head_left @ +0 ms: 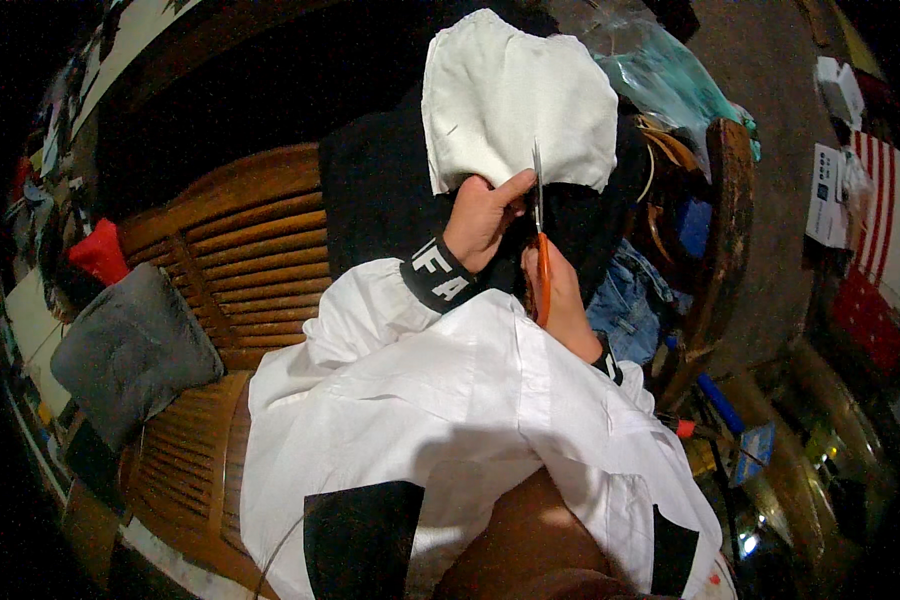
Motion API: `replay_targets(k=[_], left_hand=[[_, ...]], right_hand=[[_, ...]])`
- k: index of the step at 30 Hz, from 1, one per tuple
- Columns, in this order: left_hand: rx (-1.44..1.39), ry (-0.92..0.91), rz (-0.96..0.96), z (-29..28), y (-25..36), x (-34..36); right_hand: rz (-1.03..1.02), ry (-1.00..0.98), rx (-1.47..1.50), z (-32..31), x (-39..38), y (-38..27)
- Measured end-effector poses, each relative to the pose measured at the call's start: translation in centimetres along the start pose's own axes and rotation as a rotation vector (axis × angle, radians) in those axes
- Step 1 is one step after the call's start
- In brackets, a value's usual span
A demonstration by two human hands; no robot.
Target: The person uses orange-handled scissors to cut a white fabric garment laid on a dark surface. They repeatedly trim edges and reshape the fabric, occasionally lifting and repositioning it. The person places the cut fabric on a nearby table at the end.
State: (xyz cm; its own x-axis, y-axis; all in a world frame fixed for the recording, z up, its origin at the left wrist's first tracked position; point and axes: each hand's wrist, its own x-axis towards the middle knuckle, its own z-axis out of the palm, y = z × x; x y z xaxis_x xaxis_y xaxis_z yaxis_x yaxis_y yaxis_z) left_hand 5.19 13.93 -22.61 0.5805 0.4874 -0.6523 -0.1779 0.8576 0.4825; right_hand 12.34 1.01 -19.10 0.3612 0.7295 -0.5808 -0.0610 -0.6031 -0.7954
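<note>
A piece of white cloth point(520, 85) lies spread over dark fabric point(370, 195) in front of me. My left hand point(482, 218) pinches the cloth's near edge, the thumb pointing right toward the blades. Just to the right, my right hand point(560, 290) is closed round the orange handle of a pair of scissors point(541, 215). The blades point away from me and reach over the near part of the cloth. Whether they are cutting at this instant I cannot tell. Some of my right fingers are hidden behind the handle.
A slatted wooden bench point(260, 250) carries a grey cushion point(135, 350) on the left. At right are a wooden armrest point(725, 220), blue denim point(625, 305) and a clear greenish plastic bag point(660, 80). A white box point(827, 195) and a red-striped thing point(875, 190) stand farther right.
</note>
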Motion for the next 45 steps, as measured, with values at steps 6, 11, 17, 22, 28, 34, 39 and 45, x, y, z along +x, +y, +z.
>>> replay_targets(k=[6, 11, 17, 22, 28, 34, 39, 45], left_hand=[[-0.044, 0.052, 0.009, 0.5, -0.3, -0.1], [0.019, -0.008, -0.021, -0.1, -0.1, 0.0], [0.066, -0.008, -0.011, 0.2, 0.5, -0.2], [0.042, -0.003, 0.041, 0.6, 0.8, -0.5], [0.012, -0.09, -0.048, -0.7, 0.2, 0.2], [0.027, 0.017, 0.089, 0.2, -0.5, -0.1], [-0.119, -0.048, 0.118, 1.2, 0.1, -0.6], [-0.226, -0.111, 0.075, 1.2, 0.0, -0.4]], right_hand=[[0.082, 0.007, -0.059, 0.3, 0.1, -0.2], [-0.176, -0.009, -0.125, 0.1, 0.3, -0.3], [-0.075, -0.13, -0.086, -1.2, 1.3, -0.6], [0.044, -0.071, -0.053, -1.2, 1.5, -0.5], [0.065, -0.015, -0.017, -0.9, 0.9, -1.6], [0.114, -0.016, 0.055, -0.8, 1.0, -1.1], [0.23, -0.008, 0.15, -0.5, 0.9, -1.7], [0.204, -0.031, 0.19, -0.1, 0.9, -1.6]])
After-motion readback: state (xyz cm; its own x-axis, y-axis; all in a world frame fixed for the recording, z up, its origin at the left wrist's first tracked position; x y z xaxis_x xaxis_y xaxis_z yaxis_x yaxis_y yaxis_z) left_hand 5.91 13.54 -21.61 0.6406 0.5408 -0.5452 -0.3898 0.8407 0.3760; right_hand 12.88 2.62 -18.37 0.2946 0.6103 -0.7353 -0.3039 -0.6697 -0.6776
